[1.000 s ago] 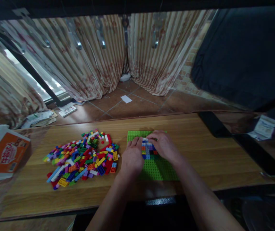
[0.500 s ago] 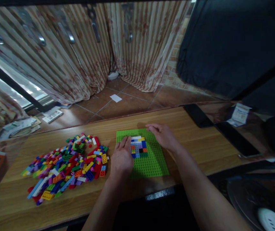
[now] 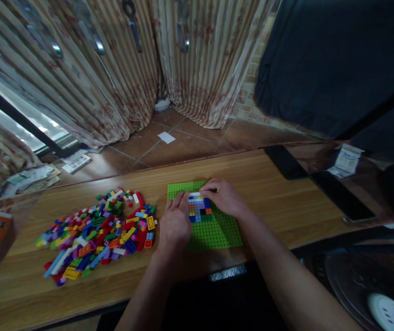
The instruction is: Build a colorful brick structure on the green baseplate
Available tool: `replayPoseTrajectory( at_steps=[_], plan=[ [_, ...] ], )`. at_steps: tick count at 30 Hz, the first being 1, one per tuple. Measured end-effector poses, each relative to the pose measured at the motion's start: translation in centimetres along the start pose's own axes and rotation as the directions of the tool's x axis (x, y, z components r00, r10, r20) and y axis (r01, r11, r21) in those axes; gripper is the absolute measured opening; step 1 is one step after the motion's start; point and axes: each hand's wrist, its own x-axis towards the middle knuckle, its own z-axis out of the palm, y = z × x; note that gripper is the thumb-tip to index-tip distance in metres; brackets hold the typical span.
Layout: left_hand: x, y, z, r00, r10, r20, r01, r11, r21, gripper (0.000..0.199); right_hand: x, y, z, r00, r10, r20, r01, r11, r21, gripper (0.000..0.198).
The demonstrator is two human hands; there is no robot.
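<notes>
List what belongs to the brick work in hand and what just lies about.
Belongs to the work:
green baseplate
bricks set on it
loose brick pile

Apparently just lying about:
two flat dark slabs
white sheet on the floor
loose papers, far left

From the person's head, above the near side of the green baseplate (image 3: 217, 234), the only camera looks forward and down, near enough to take in both forearms (image 3: 272, 243), with the surface (image 3: 286, 202) around the baseplate and the floor (image 3: 190, 143) and curtains (image 3: 114, 87) beyond it.
</notes>
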Motion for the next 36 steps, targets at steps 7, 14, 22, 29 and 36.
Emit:
replayPoseTrajectory(
  at_steps=[7, 14, 22, 29, 36],
  plan=[
    [-0.1, 0.4, -0.5, 0.998, -0.041, 0.042, 0.041, 0.999, 0.001, 0.056, 0.0, -0.1, 0.2, 1.0, 0.001, -0.004, -0.001, 0.999, -0.033, 0.014],
    [-0.2, 0.9, -0.7, 0.993, -0.09, 0.077, 0.091, 0.996, -0.016, 0.058, 0.1, -0.1, 0.5, 1.0, 0.022, 0.003, -0.022, 0.997, -0.079, 0.014],
    [-0.5, -0.2, -0.1, 1.0, -0.008, 0.005, 0.009, 0.988, -0.157, 0.054, -0.4, 0.0, 0.5, 1.0, -0.015, 0.005, 0.015, 0.996, -0.091, 0.017],
    [-0.9, -0.1, -0.3, 0.995, -0.096, -0.022, 0.086, 0.955, -0.284, 0.054, -0.7, 0.2, 0.3, 0.995, -0.079, 0.058, 0.088, 0.982, -0.166, 0.023],
    [-1.7, 0.1, -0.8, 0.998, -0.052, -0.029, 0.039, 0.942, -0.333, 0.057, 0.0, 1.9, 1.3, 0.988, -0.147, 0.048, 0.154, 0.962, -0.226, 0.03]
  ],
)
